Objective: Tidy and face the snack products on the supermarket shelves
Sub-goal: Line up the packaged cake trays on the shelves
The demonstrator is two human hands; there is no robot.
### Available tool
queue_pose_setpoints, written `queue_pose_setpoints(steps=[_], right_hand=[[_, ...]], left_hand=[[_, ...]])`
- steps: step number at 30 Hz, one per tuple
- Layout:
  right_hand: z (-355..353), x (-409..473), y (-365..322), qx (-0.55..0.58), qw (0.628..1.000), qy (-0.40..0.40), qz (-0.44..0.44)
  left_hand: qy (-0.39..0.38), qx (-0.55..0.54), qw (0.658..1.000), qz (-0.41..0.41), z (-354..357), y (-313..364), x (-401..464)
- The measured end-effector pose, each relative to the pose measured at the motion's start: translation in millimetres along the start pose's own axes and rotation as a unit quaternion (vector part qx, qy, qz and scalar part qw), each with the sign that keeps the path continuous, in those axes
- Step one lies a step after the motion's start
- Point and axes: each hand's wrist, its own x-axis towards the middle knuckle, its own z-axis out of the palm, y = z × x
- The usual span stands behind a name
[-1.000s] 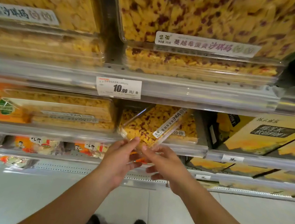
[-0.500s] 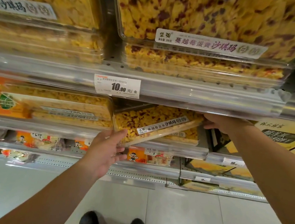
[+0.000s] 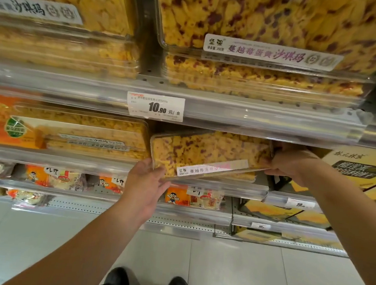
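A clear plastic box of yellow snack with red bits (image 3: 206, 154) leans tilted on the middle shelf (image 3: 224, 187), its white label strip facing out. My left hand (image 3: 144, 184) holds its lower left corner, thumb on the box's front edge. My right hand (image 3: 292, 164) grips its right end under the upper shelf rail. Another such box lies beneath it, mostly hidden.
Same snack boxes (image 3: 267, 31) fill the top shelf above a 10.90 price tag (image 3: 155, 106). Plain yellow snack boxes (image 3: 87, 133) sit left. Yellow cartons (image 3: 359, 168) stand right. Orange snack bags (image 3: 191, 198) lie below. My shoes (image 3: 147, 282) show on the pale tile floor.
The box has turned from steeply tilted toward level with its label facing out. My right hand moved from the front to its right end; my left hand stayed at the left corner.
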Motion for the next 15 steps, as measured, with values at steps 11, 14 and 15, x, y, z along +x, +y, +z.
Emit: queue_pose_setpoints(steps=[11,14,15], right_hand=[[-4,-19,28,-0.026,0.982,0.168,-0.083],[5,-19,38,-0.075,0.973,0.185,-0.114],[8,-18,41,-0.055,0.974,0.186,-0.121]], left_hand=[[-0.049,0.254,0.964,0.063,15,23,6],[-0.077,0.237,0.966,0.070,20,30,11],[-0.084,0.238,0.964,0.080,21,29,12]])
